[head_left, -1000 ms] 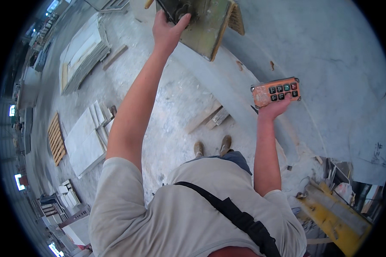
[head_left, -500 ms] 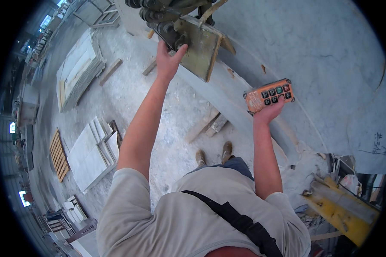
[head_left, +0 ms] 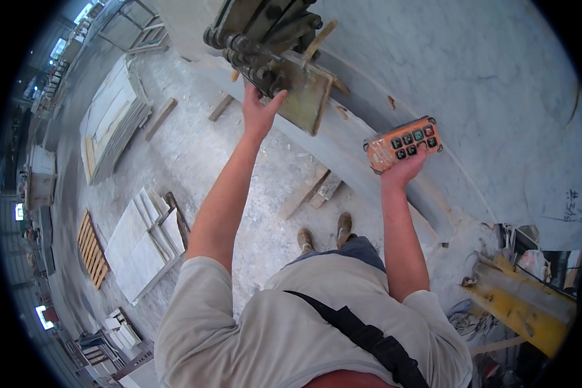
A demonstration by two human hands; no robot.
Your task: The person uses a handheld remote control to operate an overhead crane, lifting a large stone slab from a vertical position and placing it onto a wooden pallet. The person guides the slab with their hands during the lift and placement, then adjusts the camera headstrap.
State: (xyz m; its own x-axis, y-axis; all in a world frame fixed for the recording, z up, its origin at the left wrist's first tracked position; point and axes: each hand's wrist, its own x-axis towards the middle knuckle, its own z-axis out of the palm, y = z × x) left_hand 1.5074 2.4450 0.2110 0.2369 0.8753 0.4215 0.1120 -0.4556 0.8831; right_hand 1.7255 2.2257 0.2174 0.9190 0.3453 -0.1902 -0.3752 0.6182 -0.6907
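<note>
A dark metal slab lifting clamp (head_left: pixel 260 72) with bolts and a flat yellowish pad plate (head_left: pixel 307 97) hangs at the top edge of a grey stone slab (head_left: pixel 459 84). My left hand (head_left: pixel 260 116) reaches up to its lower end, thumb on the front and fingers curled behind, partly hidden by the metal. In my right hand (head_left: pixel 404 169) is an orange crane remote control (head_left: pixel 404 143) with black, green and red buttons. The thumb rests on its lower row of buttons, while the other fingers are hidden beneath it.
Stacked pale slabs (head_left: pixel 113 119) lie at far left, with more white slabs (head_left: pixel 145 242) nearer and a wooden pallet (head_left: pixel 92 249) beside them. Wooden blocks (head_left: pixel 313 191) lie on the dusty floor before my boots. A yellow metal beam (head_left: pixel 520 307) is at lower right.
The clamp and its pad plate sit a little lower in view, with more of the upper part showing. My left hand has shifted slightly down and right with it; the remote stays nearly in place.
</note>
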